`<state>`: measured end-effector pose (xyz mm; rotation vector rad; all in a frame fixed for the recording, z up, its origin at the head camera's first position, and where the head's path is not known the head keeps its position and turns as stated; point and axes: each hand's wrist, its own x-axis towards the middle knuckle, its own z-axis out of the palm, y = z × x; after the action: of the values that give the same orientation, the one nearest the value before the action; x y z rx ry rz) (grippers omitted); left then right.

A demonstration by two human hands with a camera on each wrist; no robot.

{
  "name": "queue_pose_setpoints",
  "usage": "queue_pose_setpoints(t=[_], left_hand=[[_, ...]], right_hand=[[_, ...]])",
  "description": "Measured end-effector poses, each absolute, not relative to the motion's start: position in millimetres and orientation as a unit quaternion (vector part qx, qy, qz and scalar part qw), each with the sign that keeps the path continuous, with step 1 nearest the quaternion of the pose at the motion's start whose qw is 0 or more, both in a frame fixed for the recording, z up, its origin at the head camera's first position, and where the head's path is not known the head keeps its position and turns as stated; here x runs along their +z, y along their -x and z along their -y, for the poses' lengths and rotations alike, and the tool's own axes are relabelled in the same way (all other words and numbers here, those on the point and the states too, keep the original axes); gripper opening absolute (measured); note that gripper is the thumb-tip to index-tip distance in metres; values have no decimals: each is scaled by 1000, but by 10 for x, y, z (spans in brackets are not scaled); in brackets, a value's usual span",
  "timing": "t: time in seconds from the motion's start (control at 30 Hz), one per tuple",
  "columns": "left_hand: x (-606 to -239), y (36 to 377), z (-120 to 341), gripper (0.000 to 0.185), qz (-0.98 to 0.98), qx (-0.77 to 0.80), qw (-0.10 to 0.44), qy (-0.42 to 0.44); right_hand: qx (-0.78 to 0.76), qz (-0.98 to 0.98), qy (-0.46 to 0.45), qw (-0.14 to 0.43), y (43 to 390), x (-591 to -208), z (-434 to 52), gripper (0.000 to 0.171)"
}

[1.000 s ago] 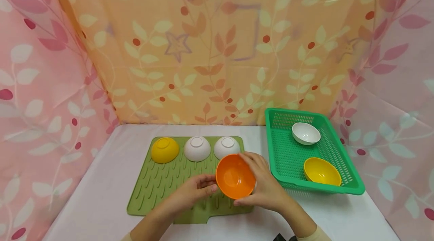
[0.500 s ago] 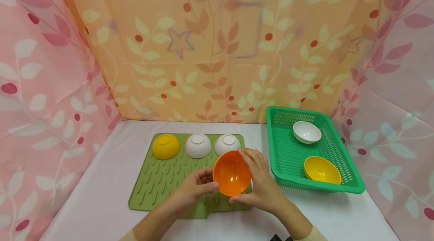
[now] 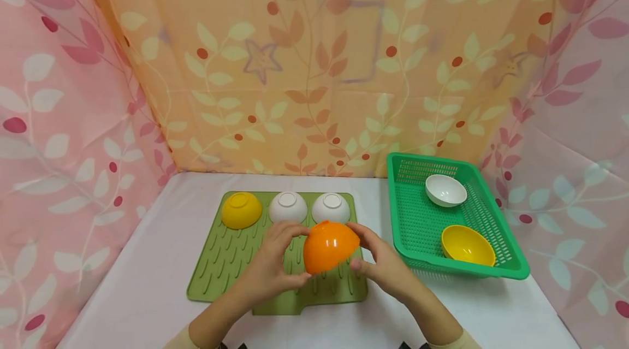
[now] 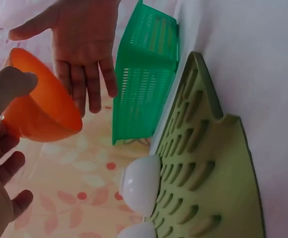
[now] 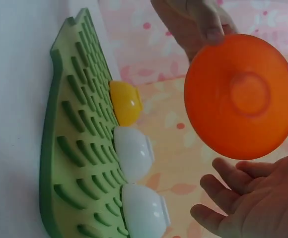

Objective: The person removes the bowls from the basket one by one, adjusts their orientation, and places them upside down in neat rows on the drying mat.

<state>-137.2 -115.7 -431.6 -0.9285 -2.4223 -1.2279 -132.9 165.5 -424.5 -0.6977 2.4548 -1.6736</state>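
My left hand (image 3: pixel 275 261) pinches an orange bowl (image 3: pixel 330 248) above the green mat, thumb at its rim and fingers near its base. The bowl is tilted, its base up and its mouth turned down, and the right wrist view looks into its inside (image 5: pixel 243 99). Beside the bowl's right side is my right hand (image 3: pixel 383 267), fingers straight and spread; both wrist views show a gap between it and the bowl. At the mat's far edge, a yellow bowl (image 3: pixel 241 210) and two white bowls (image 3: pixel 288 208) stand upside down in a row.
The green drying mat (image 3: pixel 231 278) lies on a white-covered table (image 3: pixel 147 261). To its right is a green basket (image 3: pixel 400 223), holding a white bowl (image 3: pixel 445 190) and a yellow bowl (image 3: pixel 468 245). Patterned cloth (image 3: pixel 314 65) hangs at the back and both sides.
The orange bowl has turned from its mouth facing the head camera to base up. My right hand has let go of it, while my left fingers have moved up round its side.
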Motion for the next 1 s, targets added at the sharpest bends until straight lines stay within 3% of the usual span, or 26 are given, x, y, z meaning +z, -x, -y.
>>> queue_pose_setpoints(t=[0.13, 0.23, 0.33, 0.5, 0.6, 0.77, 1.0], left_hand=[[-4305, 1408, 1169, 83, 823, -343, 225, 391], [-4289, 1410, 1174, 84, 816, -319, 248, 412], [-4272, 1380, 1183, 89, 826, -351, 202, 392], [-4248, 1364, 1197, 97, 821, -493, 20, 286], [-4251, 1396, 1214, 91, 803, -536, -44, 257], [-4268, 1442, 1230, 83, 798, -541, -60, 260], [-4280, 1459, 1256, 84, 807, -539, -42, 238]], right_hand=[[-546, -805, 212, 90, 1338, -4249, -1635, 78], [-552, -802, 212, 85, 1337, -4256, -1624, 77], [-578, -786, 211, 66, 1339, -4276, -1619, 79], [-619, -750, 229, 38, 1340, -4332, -1589, 86], [-635, -731, 247, 42, 1323, -4370, -1565, 90], [-640, -725, 252, 41, 1313, -4396, -1535, 94], [-598, -768, 230, -22, 1320, -4335, -1477, 91]])
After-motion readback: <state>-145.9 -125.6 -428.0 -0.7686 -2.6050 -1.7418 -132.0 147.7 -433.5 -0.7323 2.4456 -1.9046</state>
